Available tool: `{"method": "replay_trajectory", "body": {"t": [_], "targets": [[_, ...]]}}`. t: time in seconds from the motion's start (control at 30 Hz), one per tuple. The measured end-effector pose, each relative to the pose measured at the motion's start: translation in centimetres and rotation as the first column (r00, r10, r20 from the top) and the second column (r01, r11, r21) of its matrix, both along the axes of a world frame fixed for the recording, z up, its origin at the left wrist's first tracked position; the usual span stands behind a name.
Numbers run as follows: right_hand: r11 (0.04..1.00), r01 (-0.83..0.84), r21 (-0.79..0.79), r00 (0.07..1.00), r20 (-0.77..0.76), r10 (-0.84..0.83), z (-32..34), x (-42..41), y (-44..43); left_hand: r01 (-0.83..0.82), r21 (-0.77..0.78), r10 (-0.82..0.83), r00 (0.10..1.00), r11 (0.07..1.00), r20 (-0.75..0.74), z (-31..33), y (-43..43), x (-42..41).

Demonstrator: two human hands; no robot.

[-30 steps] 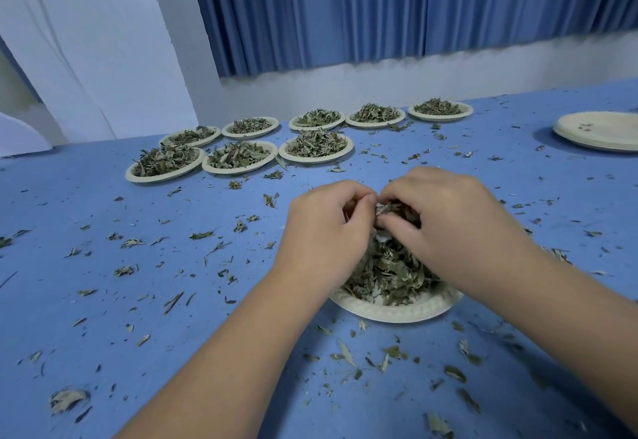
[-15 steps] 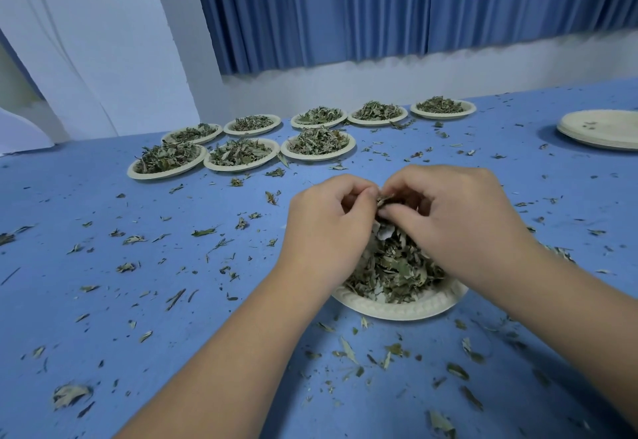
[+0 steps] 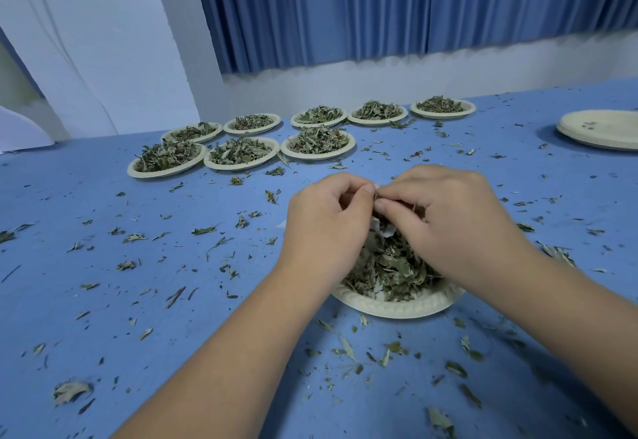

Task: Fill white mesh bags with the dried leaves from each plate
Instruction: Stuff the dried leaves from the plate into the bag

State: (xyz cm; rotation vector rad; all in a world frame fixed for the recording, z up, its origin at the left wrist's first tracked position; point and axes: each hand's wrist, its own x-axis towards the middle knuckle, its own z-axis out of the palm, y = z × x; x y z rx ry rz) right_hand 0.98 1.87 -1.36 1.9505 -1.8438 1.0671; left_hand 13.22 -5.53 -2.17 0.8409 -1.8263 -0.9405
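Left hand [image 3: 328,228] and right hand [image 3: 455,224] meeting above a paper plate [image 3: 397,309] of dried leaves [image 3: 390,269].
Fingers [image 3: 352,186] of both curled, pinching what seems a white mesh bag [image 3: 385,230], mostly hidden, just above the heap on the blue worktop [image 3: 172,335].

Both bare forearms are stretching forward and angling inward, so the hands are meeting at their fingertips. The left hand [image 3: 328,228] is showing its back, fingers curling under, thumb and forefinger pinching the bag [image 3: 386,230]. The right hand [image 3: 459,221] is arching in from the other side, fingers bending down, fingertips pinching at the same spot beside the left thumb.
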Motion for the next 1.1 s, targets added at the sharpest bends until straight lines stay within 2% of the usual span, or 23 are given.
{"method": "replay_trajectory", "body": {"t": [0.23, 0.37, 0.7, 1.1], "targets": [[0.999, 0.047, -0.005, 0.992, -0.117, -0.047, -0.24, -0.01, -0.34, 0.014, 0.005, -0.014, 1.0, 1.0, -0.013, 0.0, 0.02, -0.12], [0.998, 0.052, -0.02, 0.99, -0.133, -0.054, -0.49, 0.22, -0.45, 0.02, -0.004, -0.02, 1.0, 1.0, -0.013, -0.05, 0.18, -0.34], [0.999, -0.001, 0.034, 0.991, 0.136, -0.004, 0.1, 0.26, 0.02, -0.034, 0.006, 0.034, 0.999, 0.999, -0.018, -0.1, -0.24, -0.19], [0.997, 0.062, -0.052, 0.991, 0.121, -0.056, -0.15, 0.12, -0.22, 0.008, 0.012, -0.008, 1.0, 1.0, -0.012, -0.09, 0.14, -0.25]]}}
